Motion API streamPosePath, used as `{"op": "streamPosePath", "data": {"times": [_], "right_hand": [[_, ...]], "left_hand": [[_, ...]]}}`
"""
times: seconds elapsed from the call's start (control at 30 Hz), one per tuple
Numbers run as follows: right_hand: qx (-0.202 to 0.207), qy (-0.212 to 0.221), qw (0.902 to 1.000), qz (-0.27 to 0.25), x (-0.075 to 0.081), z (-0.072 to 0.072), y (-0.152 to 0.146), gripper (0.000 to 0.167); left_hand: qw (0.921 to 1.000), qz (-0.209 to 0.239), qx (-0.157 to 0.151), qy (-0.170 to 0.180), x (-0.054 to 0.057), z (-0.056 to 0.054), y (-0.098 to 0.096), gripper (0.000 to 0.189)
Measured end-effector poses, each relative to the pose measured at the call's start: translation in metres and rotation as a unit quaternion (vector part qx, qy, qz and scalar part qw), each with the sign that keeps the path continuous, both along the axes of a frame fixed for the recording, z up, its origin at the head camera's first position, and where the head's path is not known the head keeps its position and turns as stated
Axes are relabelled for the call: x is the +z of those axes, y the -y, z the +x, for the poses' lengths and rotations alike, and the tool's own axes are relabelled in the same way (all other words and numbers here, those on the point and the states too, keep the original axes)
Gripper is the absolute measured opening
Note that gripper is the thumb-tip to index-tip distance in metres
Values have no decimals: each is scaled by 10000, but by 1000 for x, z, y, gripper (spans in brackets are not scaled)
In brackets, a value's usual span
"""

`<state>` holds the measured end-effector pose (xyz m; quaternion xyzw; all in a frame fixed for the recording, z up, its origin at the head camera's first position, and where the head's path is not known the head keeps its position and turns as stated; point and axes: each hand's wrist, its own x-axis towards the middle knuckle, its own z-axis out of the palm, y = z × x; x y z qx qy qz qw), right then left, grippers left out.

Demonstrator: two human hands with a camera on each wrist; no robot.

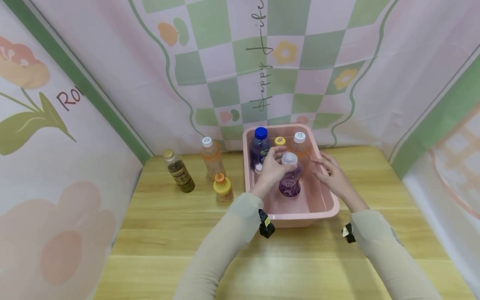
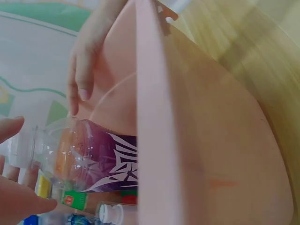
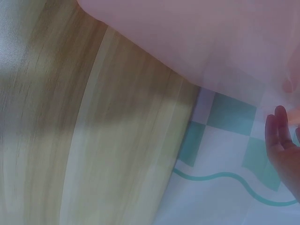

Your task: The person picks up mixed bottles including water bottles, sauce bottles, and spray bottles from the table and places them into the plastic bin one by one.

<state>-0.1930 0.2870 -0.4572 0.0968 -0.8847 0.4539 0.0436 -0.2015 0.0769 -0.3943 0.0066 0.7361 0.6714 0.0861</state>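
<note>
A clear bottle of purple drink [image 1: 290,185] with a whitish cap stands upright inside the pink basin [image 1: 331,208]. My left hand [image 1: 274,168] is at its cap and neck, thumb and fingers spread loosely around them. In the left wrist view, gaps show between the left hand [image 2: 21,197] and the bottle cap [image 2: 19,147]. Over the basin's right wall, my right hand [image 1: 333,177] has its fingers extended and holds nothing. Behind the purple bottle are a blue-capped bottle [image 1: 260,146], a yellow-capped bottle [image 1: 279,141] and a white-capped bottle [image 1: 299,146].
Left of the basin on the wooden table [image 1: 168,250] stand a dark bottle with a gold cap [image 1: 180,173], an orange-banded bottle with a white cap [image 1: 212,158] and a small yellow bottle [image 1: 223,189]. A patterned cloth [image 1: 210,54] hangs behind. One small white cap [image 1: 258,168] shows beside my left hand.
</note>
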Motion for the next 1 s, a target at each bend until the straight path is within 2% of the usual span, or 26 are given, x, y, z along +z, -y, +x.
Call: {"op": "streamPosePath", "data": {"times": [0.27,0.4,0.63,1.0], "right_hand": [[31,4,10000,-4,0,0,0,45],[55,16,10000,-19,2,1,1,44],[43,105,9999,85,3,2,2,45],[25,61,10000,52,2,0,2,44]], "left_hand": [[9998,69,-73,-150,-3,0,-6,59],[9998,78,-107,-163,-2,0,-12,59],[9992,372,-157,-63,-2,1,-18,59],[9995,199,-241,-56,-2,0,-20,64]]}}
